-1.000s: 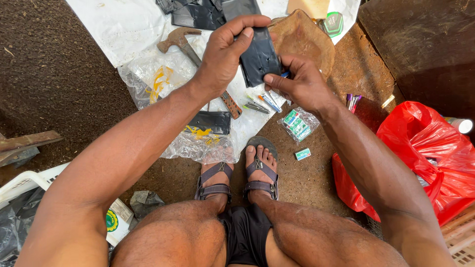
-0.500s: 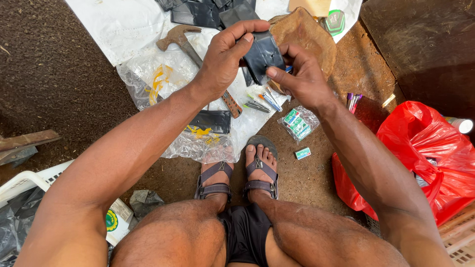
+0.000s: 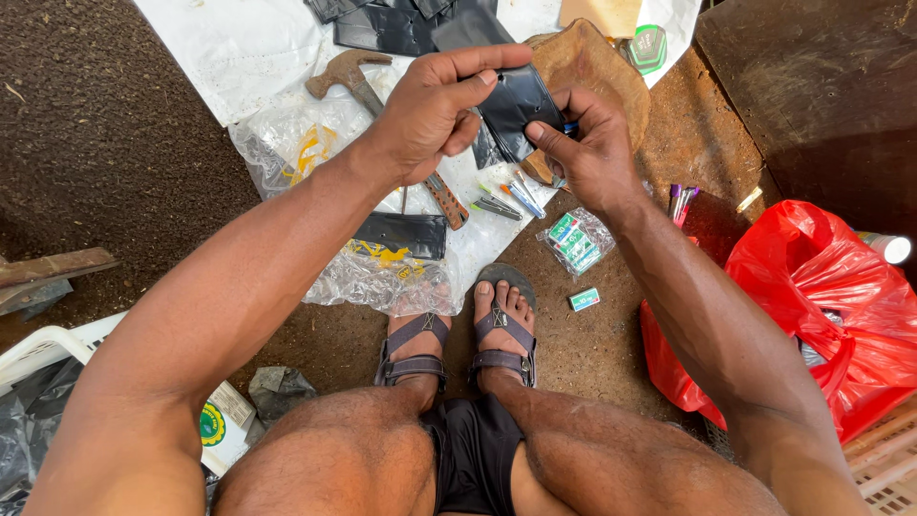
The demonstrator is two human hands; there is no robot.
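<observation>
Both my hands hold a piece of black sheet up over the ground.

My left hand [image 3: 435, 115] pinches the top edge of the black piece [image 3: 516, 110] between thumb and fingers, and my right hand [image 3: 587, 153] closes on its lower right edge, with something small and blue tucked in its fingers that I cannot make out. The piece sits in the air above my sandalled feet, not resting on anything. As I judge it, the work on this piece is in the middle: it is cut free and in hand, but I see nothing joined or fixed to it yet. More black pieces [image 3: 401, 24] lie on the white sheet [image 3: 229, 48] beyond, untouched, beside the hammer [image 3: 363, 81]. A few pens or small tools [image 3: 506, 201] lie below my hands, and a red plastic bag [image 3: 841, 296] sits at my right.
</observation>
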